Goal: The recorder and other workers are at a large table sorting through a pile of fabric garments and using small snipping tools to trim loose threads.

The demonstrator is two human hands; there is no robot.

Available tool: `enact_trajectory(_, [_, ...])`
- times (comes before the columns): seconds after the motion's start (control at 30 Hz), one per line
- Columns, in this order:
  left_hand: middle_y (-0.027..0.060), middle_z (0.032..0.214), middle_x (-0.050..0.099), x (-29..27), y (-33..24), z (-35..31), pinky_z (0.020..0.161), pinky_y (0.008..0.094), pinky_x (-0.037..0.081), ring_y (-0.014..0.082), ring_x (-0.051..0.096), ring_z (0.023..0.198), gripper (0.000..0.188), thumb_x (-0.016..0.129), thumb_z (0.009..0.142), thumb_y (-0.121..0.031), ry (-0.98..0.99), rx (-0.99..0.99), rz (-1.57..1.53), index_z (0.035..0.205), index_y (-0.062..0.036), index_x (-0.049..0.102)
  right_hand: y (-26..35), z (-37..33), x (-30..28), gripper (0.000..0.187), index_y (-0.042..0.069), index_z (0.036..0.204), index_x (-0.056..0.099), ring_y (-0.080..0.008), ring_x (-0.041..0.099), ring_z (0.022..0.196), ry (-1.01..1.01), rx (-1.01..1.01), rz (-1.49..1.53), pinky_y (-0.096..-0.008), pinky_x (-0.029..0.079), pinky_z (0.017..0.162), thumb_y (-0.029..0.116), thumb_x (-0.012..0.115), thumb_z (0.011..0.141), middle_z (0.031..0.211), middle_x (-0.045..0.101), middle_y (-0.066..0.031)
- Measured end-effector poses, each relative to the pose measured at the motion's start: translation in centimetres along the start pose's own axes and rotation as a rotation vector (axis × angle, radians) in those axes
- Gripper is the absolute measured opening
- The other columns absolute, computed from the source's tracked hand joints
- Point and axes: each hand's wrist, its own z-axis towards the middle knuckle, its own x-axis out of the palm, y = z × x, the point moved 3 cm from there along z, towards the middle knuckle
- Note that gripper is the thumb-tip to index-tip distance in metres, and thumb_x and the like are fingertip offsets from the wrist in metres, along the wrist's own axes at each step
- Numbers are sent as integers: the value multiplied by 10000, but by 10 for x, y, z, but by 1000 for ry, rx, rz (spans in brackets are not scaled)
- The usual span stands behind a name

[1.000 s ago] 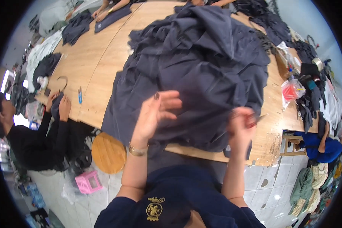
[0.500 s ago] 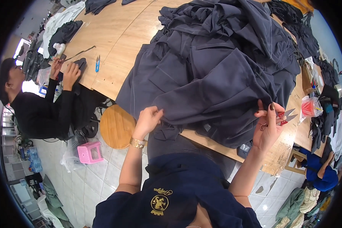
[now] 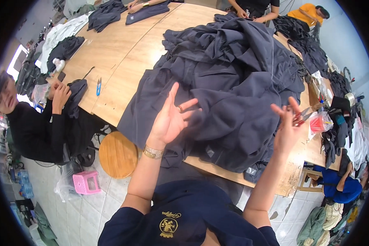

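A large heap of dark grey garments (image 3: 233,86) lies crumpled on the wooden table in front of me. My left hand (image 3: 168,119) is lifted over the heap's near left side, palm turned up and fingers spread, with nothing in it. Over the right side of the heap, my right hand (image 3: 287,133) is raised too. Small red-handled scissors (image 3: 302,117) are held in it, blades pointing away to the right, while some of its fingers stretch out. The garment under my hands lies loose, and neither hand appears to grip it.
Blue snips (image 3: 99,87) lie on the table (image 3: 115,69) to the left. A co-worker in black (image 3: 37,135) sits there, handling dark cloth. A round wooden stool (image 3: 118,155) and a pink plastic stool (image 3: 86,183) stand below. Other people work at the far edge and right.
Both hands have come off the cloth and risen; my left hand has let go and spread its fingers. The view has shifted, showing more people at the far side.
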Motion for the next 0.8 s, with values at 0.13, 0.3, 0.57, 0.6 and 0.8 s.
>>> enact_trajectory(0.13, [235,1275,436,-9,18,-1,862,416,489,304,541,1086,529,413,969,-378,-135,-2,114,1428,-224,198,8,-39,27,139,-6,999,628,-46,560,582,160,24,-217,-199,438,568,17,571,874,687,623,3])
enact_trajectory(0.3, [97,987,591,-24,48,3,759,296,498,175,593,867,433,644,838,-56,-388,4,86,1173,-63,371,-11,-72,63,251,97,925,671,-100,410,481,371,-106,-559,-240,357,478,107,772,696,599,558,-11])
enact_trajectory(0.57, [63,957,603,-12,38,-6,730,265,474,126,579,891,422,620,853,-45,-313,-107,169,1195,-40,373,-5,-85,69,234,81,942,662,-153,463,519,417,-165,-569,-273,394,589,92,737,721,579,554,-19])
enact_trajectory(0.6, [55,953,601,-4,34,-7,730,257,469,122,577,891,379,601,871,-61,-249,-63,108,1190,-34,398,-5,-86,68,256,79,949,662,-136,454,525,435,-104,-556,-263,391,575,96,751,710,565,529,-7])
enact_trajectory(0.8, [87,1071,596,70,15,-21,826,257,450,147,566,986,370,523,945,-248,147,-16,56,1210,6,482,15,-95,73,268,20,898,635,-34,416,570,412,59,-295,-185,349,488,112,781,693,630,523,21])
